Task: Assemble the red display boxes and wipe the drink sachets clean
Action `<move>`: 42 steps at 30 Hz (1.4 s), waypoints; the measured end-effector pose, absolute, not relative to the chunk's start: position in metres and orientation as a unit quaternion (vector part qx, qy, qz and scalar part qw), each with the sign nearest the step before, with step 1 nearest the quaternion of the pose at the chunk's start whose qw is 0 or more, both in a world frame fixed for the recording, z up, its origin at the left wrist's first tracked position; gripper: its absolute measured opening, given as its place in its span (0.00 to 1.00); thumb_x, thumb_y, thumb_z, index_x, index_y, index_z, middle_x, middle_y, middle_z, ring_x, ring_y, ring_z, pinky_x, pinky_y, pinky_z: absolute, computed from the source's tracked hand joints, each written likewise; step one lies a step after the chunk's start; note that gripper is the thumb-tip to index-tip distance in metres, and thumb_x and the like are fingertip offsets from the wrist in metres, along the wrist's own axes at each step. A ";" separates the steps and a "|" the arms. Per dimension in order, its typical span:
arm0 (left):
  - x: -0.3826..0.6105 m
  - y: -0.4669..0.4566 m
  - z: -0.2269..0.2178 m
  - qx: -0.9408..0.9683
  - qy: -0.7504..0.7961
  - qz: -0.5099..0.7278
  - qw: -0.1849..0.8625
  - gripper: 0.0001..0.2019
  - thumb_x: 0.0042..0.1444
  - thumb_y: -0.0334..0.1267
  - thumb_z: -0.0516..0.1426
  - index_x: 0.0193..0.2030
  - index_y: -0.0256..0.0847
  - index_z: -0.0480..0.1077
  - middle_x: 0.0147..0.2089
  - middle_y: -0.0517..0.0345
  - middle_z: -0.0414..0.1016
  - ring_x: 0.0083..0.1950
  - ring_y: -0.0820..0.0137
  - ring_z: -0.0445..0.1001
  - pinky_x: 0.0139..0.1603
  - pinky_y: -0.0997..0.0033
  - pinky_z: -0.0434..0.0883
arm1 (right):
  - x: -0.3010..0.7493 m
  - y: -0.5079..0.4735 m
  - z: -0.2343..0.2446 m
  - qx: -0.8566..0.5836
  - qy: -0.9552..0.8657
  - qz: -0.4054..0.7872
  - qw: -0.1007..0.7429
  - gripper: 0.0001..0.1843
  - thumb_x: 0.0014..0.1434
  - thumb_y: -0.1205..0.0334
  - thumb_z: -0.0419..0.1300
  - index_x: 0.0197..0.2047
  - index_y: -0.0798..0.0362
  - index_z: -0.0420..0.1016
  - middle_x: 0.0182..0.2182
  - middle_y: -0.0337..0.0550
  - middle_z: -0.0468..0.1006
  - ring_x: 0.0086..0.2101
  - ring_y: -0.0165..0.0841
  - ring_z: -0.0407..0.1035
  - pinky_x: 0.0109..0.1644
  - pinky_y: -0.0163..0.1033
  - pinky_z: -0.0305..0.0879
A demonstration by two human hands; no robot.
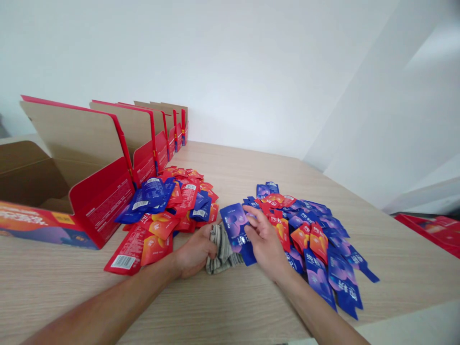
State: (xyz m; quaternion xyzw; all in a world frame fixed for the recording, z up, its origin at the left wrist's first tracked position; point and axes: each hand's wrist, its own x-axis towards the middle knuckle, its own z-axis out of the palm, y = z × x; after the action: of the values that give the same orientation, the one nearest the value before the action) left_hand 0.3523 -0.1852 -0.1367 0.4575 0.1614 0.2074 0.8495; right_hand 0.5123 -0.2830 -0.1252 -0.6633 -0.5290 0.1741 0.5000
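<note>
My left hand [196,250] is closed on a grey striped cloth [220,249], low over the table between two heaps of packets. In my right hand [264,238] is a blue-purple packet [234,225], pinched at its right side and tilted, partly in front of the cloth. Under it a second blue piece [247,255] shows; whether I hold that too, I cannot tell. Left of my hands lies a heap of red and blue packets [187,194]. On the right, near my right wrist, blue packets [316,278] and red-orange packets [301,237] spread in a pile.
A row of open cardboard boxes with raised lids runs along the left, the nearest box [102,206] being largest. Behind the table [237,158] rises a white wall [244,72]. Past the table's right edge something red [431,232] is partly in view.
</note>
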 end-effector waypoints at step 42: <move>0.354 -0.183 -0.140 0.446 0.138 0.191 0.863 0.37 0.23 0.21 0.51 0.46 0.39 0.78 0.38 0.57 0.81 0.38 0.66 0.77 0.34 0.74 0.68 | 0.453 -0.091 -0.053 -0.624 -0.438 0.412 0.498 0.13 0.70 0.75 0.47 0.35 0.53 0.66 0.19 0.37 0.77 0.16 0.25 0.69 0.22 0.28 0.66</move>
State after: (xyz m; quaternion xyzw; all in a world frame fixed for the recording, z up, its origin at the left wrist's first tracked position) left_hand 0.3538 -0.1832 -0.1405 0.4460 0.1381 0.1912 0.8634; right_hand 0.4525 -0.0911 -0.0530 -0.6245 -0.4384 0.4117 0.4983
